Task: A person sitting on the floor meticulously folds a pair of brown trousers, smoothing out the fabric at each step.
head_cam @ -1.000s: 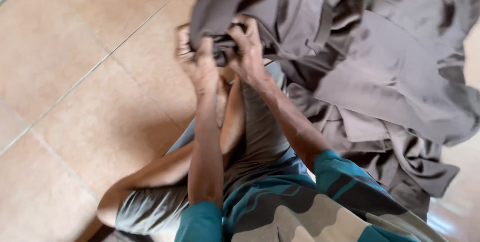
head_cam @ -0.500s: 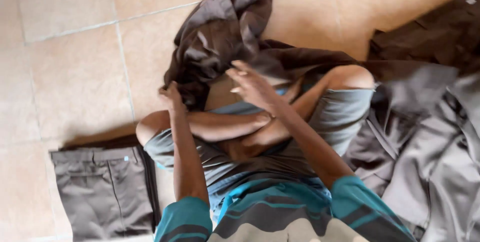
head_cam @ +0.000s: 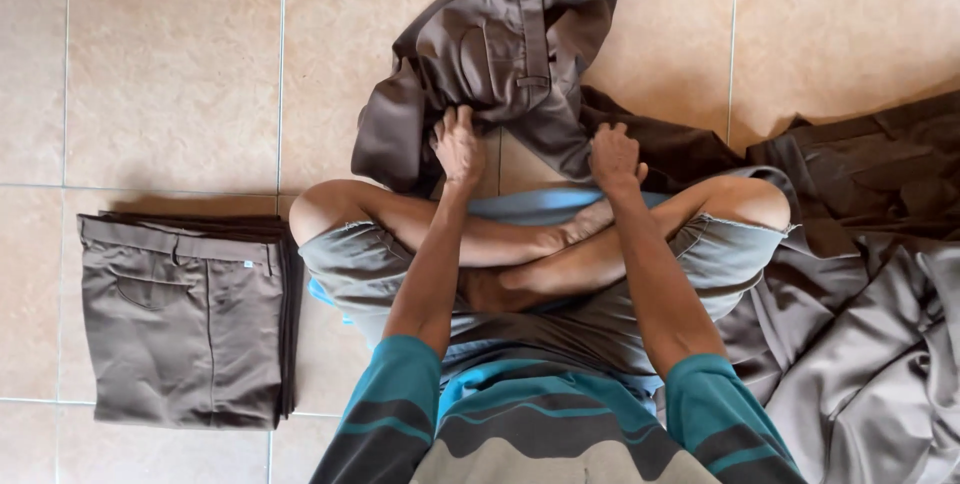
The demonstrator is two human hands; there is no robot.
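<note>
One folded stack [head_cam: 185, 319] lay left of the person's crossed legs [head_cam: 545, 249]; both hands' fingers [head_cam: 458, 144] [head_cam: 612, 154] gripped unfolded brown trousers [head_cam: 500, 54] ahead of them, a heap [head_cam: 860, 294] remaining right.

Tan tiled floor [head_cam: 170, 84] — folded brown trousers [head_cam: 185, 319] left, loose brown garments [head_cam: 860, 274] heaped right.
</note>
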